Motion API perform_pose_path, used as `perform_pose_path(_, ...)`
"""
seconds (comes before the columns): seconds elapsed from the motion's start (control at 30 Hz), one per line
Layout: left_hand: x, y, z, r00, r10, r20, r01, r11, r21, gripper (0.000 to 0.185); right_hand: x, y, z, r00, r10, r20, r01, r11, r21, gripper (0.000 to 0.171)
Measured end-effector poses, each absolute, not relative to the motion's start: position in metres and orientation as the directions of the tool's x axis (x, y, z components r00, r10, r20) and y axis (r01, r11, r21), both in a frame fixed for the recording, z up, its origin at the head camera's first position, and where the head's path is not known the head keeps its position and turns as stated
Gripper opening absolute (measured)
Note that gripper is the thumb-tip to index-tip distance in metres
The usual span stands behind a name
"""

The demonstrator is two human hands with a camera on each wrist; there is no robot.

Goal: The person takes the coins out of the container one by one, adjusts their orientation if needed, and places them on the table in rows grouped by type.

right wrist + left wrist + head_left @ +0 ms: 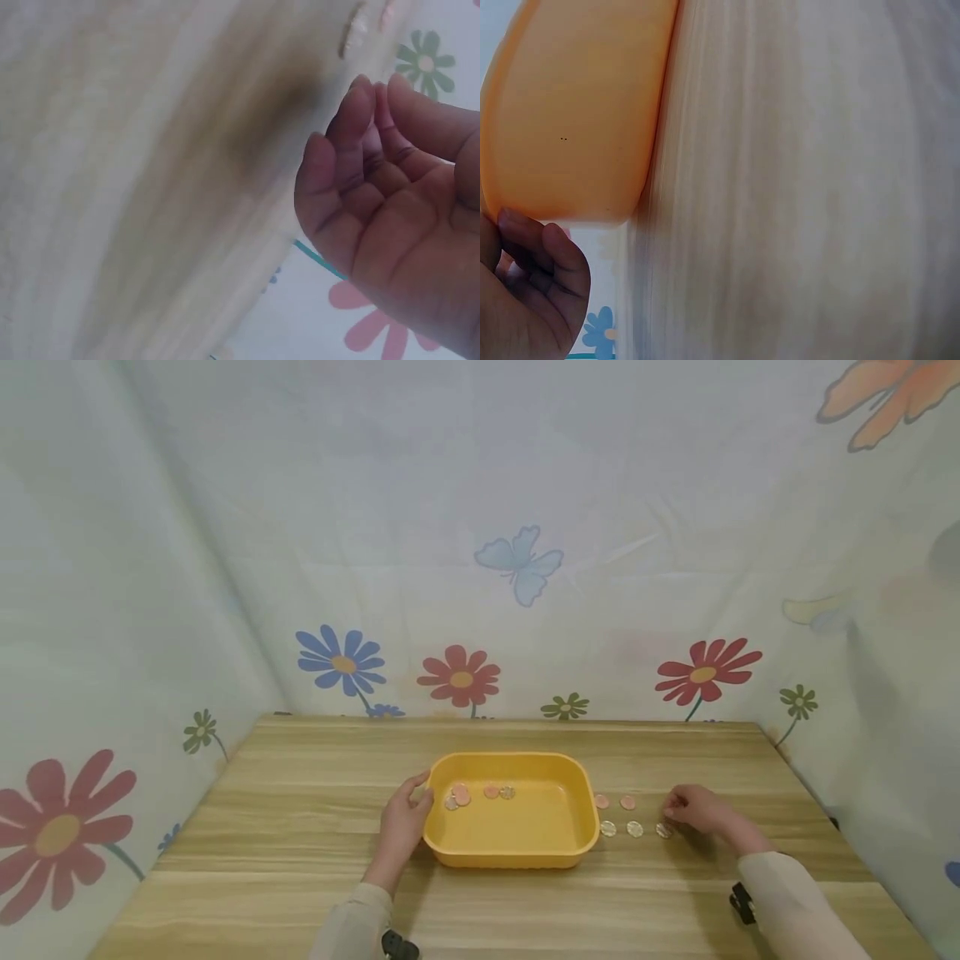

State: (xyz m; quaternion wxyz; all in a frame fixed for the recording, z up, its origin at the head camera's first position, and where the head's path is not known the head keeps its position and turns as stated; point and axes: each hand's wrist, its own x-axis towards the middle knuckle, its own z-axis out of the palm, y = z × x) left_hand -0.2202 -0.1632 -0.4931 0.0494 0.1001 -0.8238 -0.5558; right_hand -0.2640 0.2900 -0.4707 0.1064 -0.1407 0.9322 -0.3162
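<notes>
Sleeves (787,893) are sitting nearest me at the bottom edge, both forearms lying on the wooden table (262,860).

Left hand (402,827) is cupping the left wall of the yellow tub (517,852), thumb near the rim, fingers loosely bent against the plastic; the left wrist view is showing fingers (536,255) just under the tub's (577,112) corner. I'm reading it as steadying rather than a firm grip.

Right hand (693,810) is hovering over the table right of the tub, fingers half curled, tips next to the rightmost clear disc (663,830). The right wrist view is showing my palm (397,210) empty, nothing pinched.

Discs: three clear ones are lying in a row beside the tub, the other two at (608,828) and (635,829), with two pink ones (602,801) (627,802) behind them. More are already lying inside the tub: a pink pair (460,794) and a pink-and-clear pair (499,792).

Handling, my guess: the discs are looking small, thin, light and rigid, probably slick plastic or glass. Lying flat, they're giving no edge to grab from above, so I'm thinking fingertip pinch at the rim, or slide first and then lift. The clear ones are hard to see against the wood. The tub is looking like light, stiff plastic, likely to skate if bumped, so best held at its rim.

Writing: none readable anywhere. The backdrop cloth (517,568) is carrying only printed flowers and butterflies.
</notes>
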Motion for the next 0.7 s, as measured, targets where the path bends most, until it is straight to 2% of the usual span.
perform_pose_path(0.13,-0.220,-0.163,-0.494,-0.974,-0.226,-0.028,-0.110,0.356,0.928,0.044,-0.265,0.290,-0.461,-0.925,-0.368,-0.096,-0.224,0.731,-0.644,0.013)
perform_pose_path(0.37,-0.221,-0.164,-0.495,-0.976,-0.215,-0.019,-0.097,0.358,0.929,0.044,-0.265,0.281,-0.429,-0.937,-0.333,-0.108,-0.188,0.740,-0.646,0.020)
perform_pose_path(0.5,-0.222,-0.164,-0.496,-0.977,-0.213,-0.015,-0.093,0.360,0.928,0.044,-0.263,0.270,-0.411,-0.928,-0.368,-0.058,-0.233,0.696,-0.679,0.024)
perform_pose_path(0.7,-0.223,-0.164,-0.497,-0.975,-0.220,-0.011,-0.093,0.368,0.925,0.044,-0.261,0.244,-0.389,-0.918,-0.396,0.009,-0.306,0.697,-0.649,0.023)
